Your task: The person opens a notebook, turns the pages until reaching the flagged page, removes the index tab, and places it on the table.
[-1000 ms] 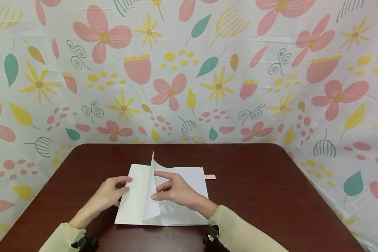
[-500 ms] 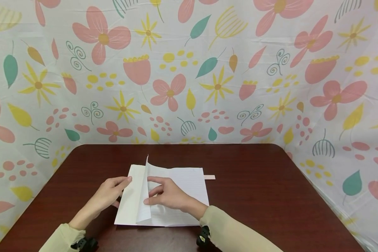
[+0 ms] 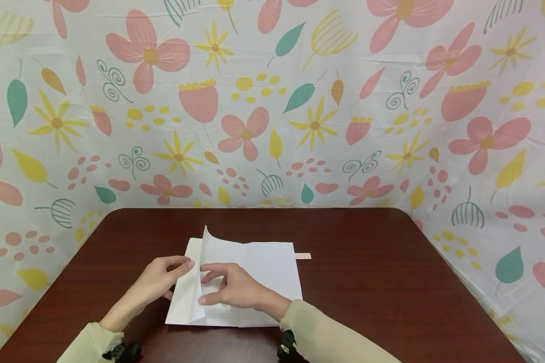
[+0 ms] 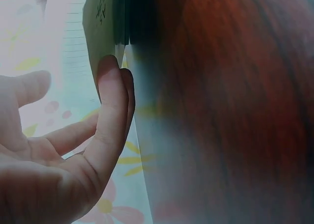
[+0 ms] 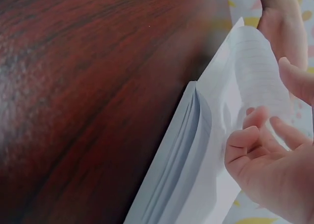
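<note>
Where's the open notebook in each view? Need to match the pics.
Head: notebook is in the lower half, a little left of centre.
Left wrist: notebook is upper left, cut off by the top edge.
Right wrist: notebook runs from the bottom edge toward the upper right.
Shared landmark: the dark red-brown table, visible in all three.
</note>
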`<state>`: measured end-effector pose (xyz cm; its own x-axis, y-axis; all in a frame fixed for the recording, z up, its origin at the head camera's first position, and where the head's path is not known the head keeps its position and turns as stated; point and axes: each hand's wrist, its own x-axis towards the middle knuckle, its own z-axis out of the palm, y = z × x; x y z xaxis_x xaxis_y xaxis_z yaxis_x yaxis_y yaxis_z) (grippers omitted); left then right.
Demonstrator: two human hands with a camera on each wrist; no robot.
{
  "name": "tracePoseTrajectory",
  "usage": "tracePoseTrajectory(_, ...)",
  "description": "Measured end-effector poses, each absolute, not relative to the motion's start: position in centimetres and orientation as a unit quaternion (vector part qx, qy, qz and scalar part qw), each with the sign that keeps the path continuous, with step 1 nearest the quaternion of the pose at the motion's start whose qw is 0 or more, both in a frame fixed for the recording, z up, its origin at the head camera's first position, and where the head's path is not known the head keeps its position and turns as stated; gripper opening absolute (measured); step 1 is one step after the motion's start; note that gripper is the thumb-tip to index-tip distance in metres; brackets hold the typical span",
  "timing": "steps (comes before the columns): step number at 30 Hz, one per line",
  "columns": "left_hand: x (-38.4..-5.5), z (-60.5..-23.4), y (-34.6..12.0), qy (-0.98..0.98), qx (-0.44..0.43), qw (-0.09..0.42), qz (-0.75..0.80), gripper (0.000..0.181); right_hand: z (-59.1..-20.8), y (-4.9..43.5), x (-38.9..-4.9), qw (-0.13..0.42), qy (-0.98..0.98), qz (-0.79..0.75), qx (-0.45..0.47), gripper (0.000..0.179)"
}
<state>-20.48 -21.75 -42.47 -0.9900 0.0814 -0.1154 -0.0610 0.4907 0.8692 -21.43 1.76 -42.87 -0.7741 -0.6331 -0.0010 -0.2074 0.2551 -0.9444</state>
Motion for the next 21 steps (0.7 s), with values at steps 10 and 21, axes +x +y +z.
tracePoseTrajectory(10, -20.3, -42.9, -22.0, 0.871, 0.035, 0.055, 0.487, 0.062, -42.7, 2.1, -21.1, 0.207, 0.77, -0.537, -0.276, 0.06)
tracePoseTrajectory(21, -20.0, -42.7, -22.3, 0.885, 0.06, 0.04, 0.46, 0.053, -41.3, 6.4, -20.2, 0.18, 0.783, -0.513, -0.303, 0.059)
